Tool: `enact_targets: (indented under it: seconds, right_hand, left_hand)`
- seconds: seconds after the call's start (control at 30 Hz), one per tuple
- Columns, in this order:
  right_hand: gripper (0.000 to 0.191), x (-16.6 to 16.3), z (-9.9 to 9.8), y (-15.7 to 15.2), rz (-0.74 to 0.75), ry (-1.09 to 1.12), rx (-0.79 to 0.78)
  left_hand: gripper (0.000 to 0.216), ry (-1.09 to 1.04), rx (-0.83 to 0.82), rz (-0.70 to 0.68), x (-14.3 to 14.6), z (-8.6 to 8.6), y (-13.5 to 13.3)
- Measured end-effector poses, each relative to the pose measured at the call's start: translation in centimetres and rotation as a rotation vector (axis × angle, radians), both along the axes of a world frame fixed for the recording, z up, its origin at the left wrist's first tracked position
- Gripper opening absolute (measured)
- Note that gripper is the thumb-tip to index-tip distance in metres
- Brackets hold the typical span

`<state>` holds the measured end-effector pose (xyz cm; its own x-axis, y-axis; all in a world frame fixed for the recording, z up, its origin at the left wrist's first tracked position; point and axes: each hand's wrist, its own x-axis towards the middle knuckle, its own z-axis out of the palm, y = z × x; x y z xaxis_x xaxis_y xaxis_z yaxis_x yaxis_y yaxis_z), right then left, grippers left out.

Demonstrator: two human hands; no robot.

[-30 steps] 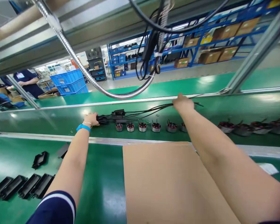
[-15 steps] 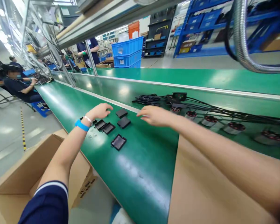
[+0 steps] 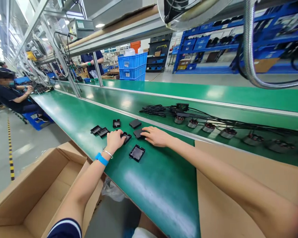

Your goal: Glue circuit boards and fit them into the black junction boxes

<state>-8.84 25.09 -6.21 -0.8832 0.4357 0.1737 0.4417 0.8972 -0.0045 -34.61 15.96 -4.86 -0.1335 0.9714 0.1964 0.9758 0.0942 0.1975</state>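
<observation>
My left hand (image 3: 115, 142), with a blue band at its wrist, has its thumb and fingers closed on the edge of a black plastic case half (image 3: 126, 137) lying on the green bench. At the right, my right hand (image 3: 157, 136) has its bent fingers at the end of a flat-topped black case piece (image 3: 138, 133), gripping its edge. Just behind that lies another flat-topped piece (image 3: 135, 123). Nearer to me is an open case half (image 3: 137, 153), hollow side up. More hollow halves, one small case half (image 3: 116, 123) and a pair (image 3: 99, 131), lie beyond my left hand.
Past a metal rail, motors (image 3: 209, 127) with black cables (image 3: 155, 110) lie in a row. An open cardboard box (image 3: 47, 188) stands at the lower left, and cardboard (image 3: 221, 191) covers the right. Blue crates (image 3: 132, 66) stand behind. A seated person (image 3: 10, 94) works farther left.
My left hand has come down and right onto a case half. The right hand has lowered from above the bench onto a flat-topped piece. The view has shifted.
</observation>
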Motion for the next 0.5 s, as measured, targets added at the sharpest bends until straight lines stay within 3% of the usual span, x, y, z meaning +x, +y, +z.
enact_targets:
  seconds: [0.1,0.2,0.37,0.5]
  right_hand:
    - [0.045,-0.7,-0.8,0.6,-0.038,0.038,-0.006]
    - [0.035,-1.4,-1.2,1.5,-0.047,0.045,-0.015]
    - [0.029,-1.2,-0.8,1.9,-0.049,0.045,-0.048]
    - [0.04,-2.0,-0.4,1.9,-0.074,0.084,-0.111]
  left_hand:
    - [0.02,-0.03,0.002,-0.004,0.0,-0.1,0.8]
    - [0.023,-0.057,0.023,0.011,-0.2,-0.3,0.7]
    - [0.025,-0.11,0.058,0.025,-0.3,-0.8,0.6]
    - [0.026,-0.132,0.072,0.011,-0.1,-1.1,0.5]
